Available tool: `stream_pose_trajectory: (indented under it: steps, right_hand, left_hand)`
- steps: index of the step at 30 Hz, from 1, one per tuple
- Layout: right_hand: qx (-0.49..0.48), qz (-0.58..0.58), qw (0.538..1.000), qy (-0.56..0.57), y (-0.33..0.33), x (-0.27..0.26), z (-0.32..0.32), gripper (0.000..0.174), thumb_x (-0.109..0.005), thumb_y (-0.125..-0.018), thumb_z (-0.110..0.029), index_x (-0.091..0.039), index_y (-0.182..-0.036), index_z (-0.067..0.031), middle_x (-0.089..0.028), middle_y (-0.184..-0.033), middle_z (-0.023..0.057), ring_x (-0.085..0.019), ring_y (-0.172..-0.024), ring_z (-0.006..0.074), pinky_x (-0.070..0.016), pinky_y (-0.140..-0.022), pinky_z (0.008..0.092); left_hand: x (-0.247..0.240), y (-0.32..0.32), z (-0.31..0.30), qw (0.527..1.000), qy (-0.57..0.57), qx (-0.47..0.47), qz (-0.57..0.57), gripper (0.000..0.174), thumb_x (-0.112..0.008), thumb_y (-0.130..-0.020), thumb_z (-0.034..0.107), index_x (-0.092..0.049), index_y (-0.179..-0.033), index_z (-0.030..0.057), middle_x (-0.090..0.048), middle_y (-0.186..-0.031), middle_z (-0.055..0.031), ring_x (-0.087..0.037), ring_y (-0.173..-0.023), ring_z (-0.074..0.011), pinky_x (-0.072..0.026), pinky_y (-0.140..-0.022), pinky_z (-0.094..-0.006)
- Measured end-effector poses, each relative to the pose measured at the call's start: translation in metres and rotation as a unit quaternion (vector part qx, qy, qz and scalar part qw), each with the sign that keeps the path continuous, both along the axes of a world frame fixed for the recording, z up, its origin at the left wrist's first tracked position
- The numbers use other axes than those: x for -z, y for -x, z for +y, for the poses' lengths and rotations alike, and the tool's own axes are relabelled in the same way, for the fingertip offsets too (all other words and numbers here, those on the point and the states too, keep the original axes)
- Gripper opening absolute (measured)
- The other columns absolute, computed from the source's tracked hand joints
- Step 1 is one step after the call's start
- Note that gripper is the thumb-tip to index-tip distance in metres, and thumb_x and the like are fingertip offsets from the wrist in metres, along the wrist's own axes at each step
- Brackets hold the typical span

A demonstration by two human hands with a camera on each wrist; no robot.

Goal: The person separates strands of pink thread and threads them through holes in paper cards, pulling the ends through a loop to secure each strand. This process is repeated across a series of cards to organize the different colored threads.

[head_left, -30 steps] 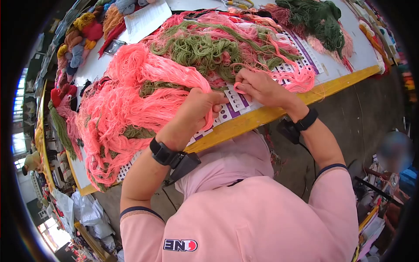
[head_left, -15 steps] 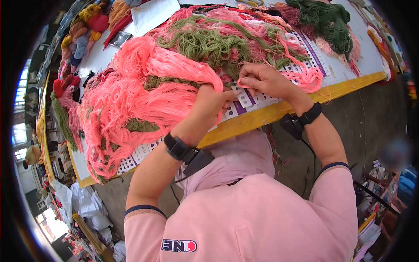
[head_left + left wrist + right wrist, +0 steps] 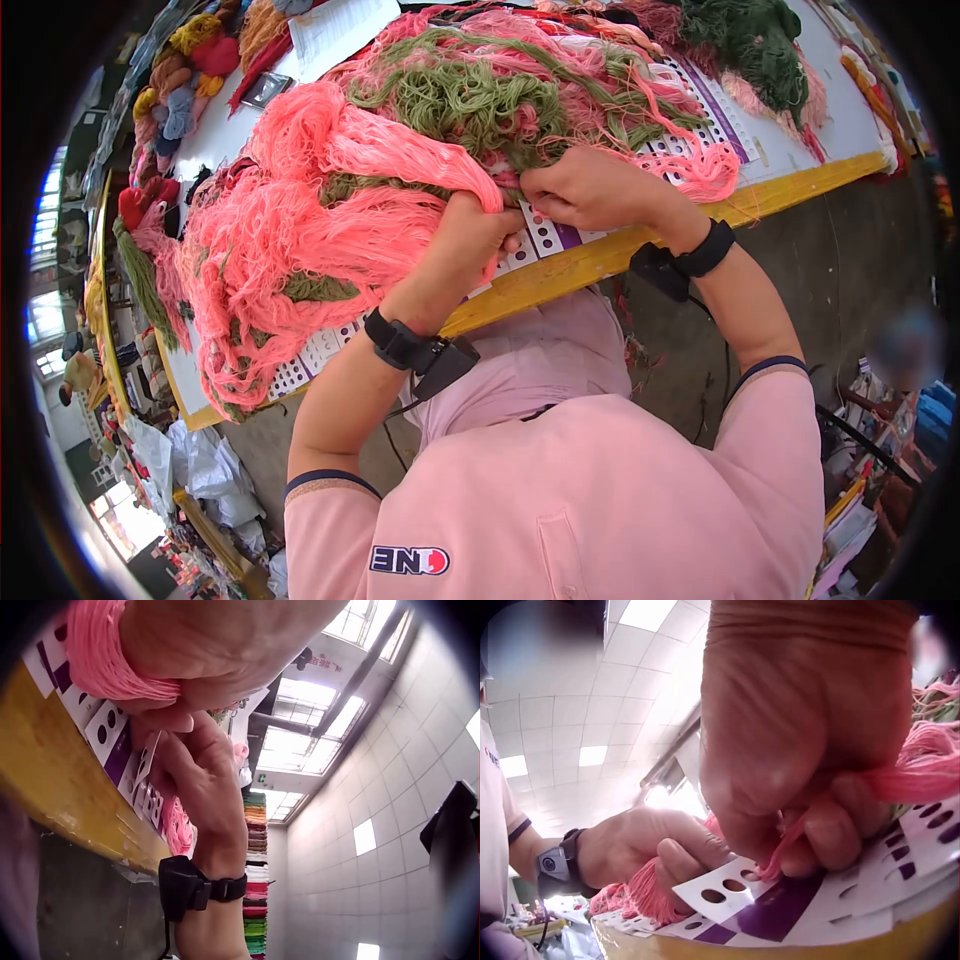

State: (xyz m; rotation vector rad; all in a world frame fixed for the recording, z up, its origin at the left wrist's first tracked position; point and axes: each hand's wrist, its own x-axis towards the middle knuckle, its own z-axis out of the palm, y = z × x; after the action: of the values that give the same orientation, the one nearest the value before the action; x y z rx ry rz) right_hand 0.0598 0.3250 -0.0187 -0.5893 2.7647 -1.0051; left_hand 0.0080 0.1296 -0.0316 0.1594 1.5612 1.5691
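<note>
A thick hank of bright pink yarn (image 3: pixel 410 158) runs over my left hand (image 3: pixel 468 240), which grips it at the table's front edge. The left fingers also pinch the end of a white card with punched holes (image 3: pixel 726 891). My right hand (image 3: pixel 592 190) is right beside the left, fingers curled at the card's other end. It pinches a pink strand (image 3: pixel 782 853) that runs down to a hole in the card. More pink yarn (image 3: pixel 922 776) trails from behind the right hand. The strand and fingertips are hidden behind the right hand in the head view.
Tangled olive-green yarn (image 3: pixel 470 105) lies on the pink heap. Purple-and-white punched cards (image 3: pixel 700 100) show beneath it. Dark green yarn (image 3: pixel 745 55) lies at the back right, a paper sheet (image 3: pixel 340 35) at the back left. The table has a yellow edge (image 3: pixel 650 240).
My right hand has moved slightly left toward the left hand, and its fingers have turned down over the card. The left hand keeps hold of the pink hank.
</note>
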Motion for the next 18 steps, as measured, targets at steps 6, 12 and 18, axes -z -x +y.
stream_pose_trajectory:
  steps: [6,12,18]
  right_hand:
    - [0.015,-0.024,0.997,0.066,0.002,0.011,0.008,0.013,-0.063,-0.087,-0.016,-0.059,-0.092,-0.0041,-0.062,-0.074,0.0133,-0.061,-0.066,0.0289,-0.0449,-0.059,0.0382]
    - [0.065,-0.064,0.993,0.069,-0.007,0.004,0.006,0.016,-0.065,-0.085,-0.017,-0.061,-0.09,-0.0021,-0.064,-0.073,0.0143,-0.061,-0.067,0.0288,-0.0463,-0.062,0.0395]
    - [0.103,-0.01,0.991,0.082,-0.012,0.017,0.002,0.018,-0.067,-0.086,-0.017,-0.059,-0.091,-0.0022,-0.063,-0.073,0.013,-0.062,-0.066,0.0267,-0.0461,-0.06,0.0373]
  left_hand:
    - [-0.003,-0.005,0.007,0.995,0.057,-0.014,0.075,0.002,-0.062,-0.081,0.0,-0.063,-0.081,-0.002,-0.059,-0.065,-0.0027,-0.049,-0.05,-0.0082,-0.0347,-0.044,-0.0238]
    - [-0.01,0.014,-0.015,0.964,0.161,0.062,0.201,0.008,-0.063,-0.083,0.004,-0.064,-0.077,-0.0026,-0.066,-0.07,-0.0062,-0.052,-0.05,-0.0086,-0.0404,-0.046,-0.0247]
    - [-0.008,0.008,-0.018,0.987,0.074,0.017,0.144,0.015,-0.067,-0.088,0.009,-0.068,-0.094,-0.0052,-0.067,-0.075,-0.0062,-0.054,-0.055,-0.0084,-0.0429,-0.05,-0.0235]
